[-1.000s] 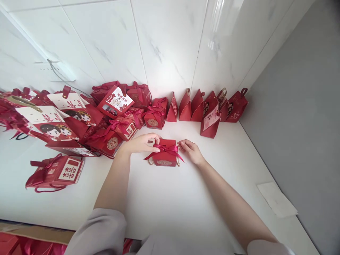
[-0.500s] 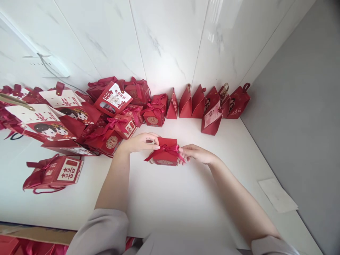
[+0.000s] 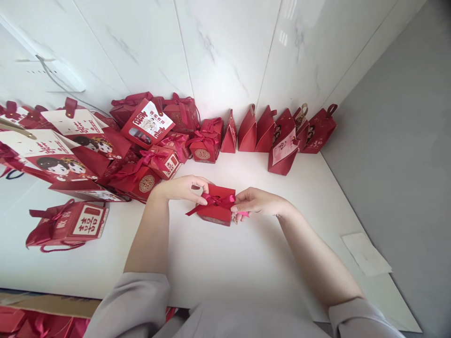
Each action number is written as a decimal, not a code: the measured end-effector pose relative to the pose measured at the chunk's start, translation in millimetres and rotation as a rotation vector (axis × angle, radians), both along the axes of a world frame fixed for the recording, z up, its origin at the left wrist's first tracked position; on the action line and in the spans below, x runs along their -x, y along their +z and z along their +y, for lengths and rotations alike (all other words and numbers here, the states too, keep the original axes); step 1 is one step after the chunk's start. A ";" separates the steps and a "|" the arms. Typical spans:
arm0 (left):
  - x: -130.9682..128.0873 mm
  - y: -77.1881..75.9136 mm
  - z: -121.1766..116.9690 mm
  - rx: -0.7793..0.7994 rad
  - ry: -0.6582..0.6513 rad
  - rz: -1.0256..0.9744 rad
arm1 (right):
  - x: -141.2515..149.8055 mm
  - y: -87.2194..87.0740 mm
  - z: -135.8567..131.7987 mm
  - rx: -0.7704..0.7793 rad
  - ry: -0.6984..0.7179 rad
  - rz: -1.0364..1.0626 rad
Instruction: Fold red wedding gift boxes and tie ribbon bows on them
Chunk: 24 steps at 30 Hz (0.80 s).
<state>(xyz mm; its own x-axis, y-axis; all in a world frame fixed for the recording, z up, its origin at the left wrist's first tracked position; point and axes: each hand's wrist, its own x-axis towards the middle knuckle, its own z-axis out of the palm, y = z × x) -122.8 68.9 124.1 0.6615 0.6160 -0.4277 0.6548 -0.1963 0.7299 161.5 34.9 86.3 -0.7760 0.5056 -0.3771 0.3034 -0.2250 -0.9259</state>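
A small red gift box sits on the white tabletop in front of me, turned slightly at an angle. A dark pink ribbon is tied in a bow across its top, one tail hanging off the left side. My left hand pinches the bow's left part between thumb and fingers. On the other side, my right hand is closed on the ribbon's right loop, with a bit of pink ribbon showing under the fingers. Beside the box's right edge a gold cord peeks out, partly hidden by the right hand.
Red gift boxes with bows are heaped at the left, near a larger box. Triangular red boxes line the back wall. A white paper lies at the right; a carton of red boxes is at lower left.
The gift box has turned a little and come slightly nearer to me. Both hands stay on the ribbon; the right fingers have curled further over its loop. The view has shifted slightly.
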 end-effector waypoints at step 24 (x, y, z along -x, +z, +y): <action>-13.8 26.0 -31.2 -0.321 0.275 -0.050 | -30.3 31.1 -12.6 -0.402 -0.085 -0.367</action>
<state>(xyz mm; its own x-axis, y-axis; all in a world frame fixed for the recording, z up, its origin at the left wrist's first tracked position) -109.0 37.7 150.1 0.4688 0.8693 -0.1567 0.6795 -0.2415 0.6927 191.8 22.3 117.4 -0.5803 0.7204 -0.3797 0.6187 0.0868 -0.7809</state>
